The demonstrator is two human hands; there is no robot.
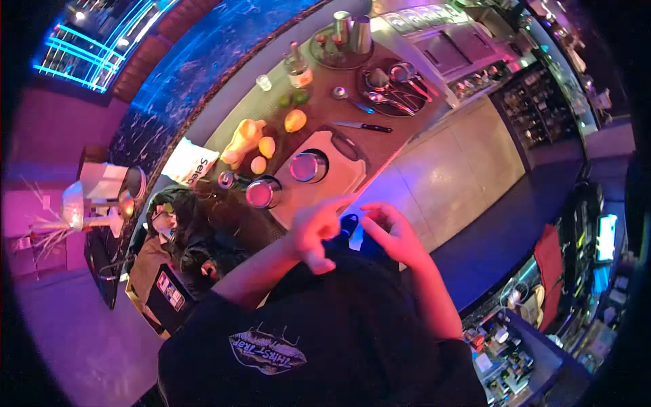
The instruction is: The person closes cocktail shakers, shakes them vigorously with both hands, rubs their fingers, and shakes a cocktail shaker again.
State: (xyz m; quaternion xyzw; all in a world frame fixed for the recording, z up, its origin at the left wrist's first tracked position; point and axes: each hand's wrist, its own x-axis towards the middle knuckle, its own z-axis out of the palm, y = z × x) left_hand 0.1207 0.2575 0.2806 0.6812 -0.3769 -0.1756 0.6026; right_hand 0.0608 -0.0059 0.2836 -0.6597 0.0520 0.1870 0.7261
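Observation:
My left hand hovers in front of my body with its index finger stretched out and thumb apart, holding nothing. To its right, my right hand is raised with fingers loosely bent, thumb apart, and nothing visible between them. Both are near the counter's front edge. Closest to them on the counter is a pale cutting board. One metal tin stands on that board, and a second metal tin stands at its left.
Yellow fruit, green limes, a knife and a bottle lie or stand farther back. Bar tools rest on a dark round tray. More metal tins stand behind. A person is at the left.

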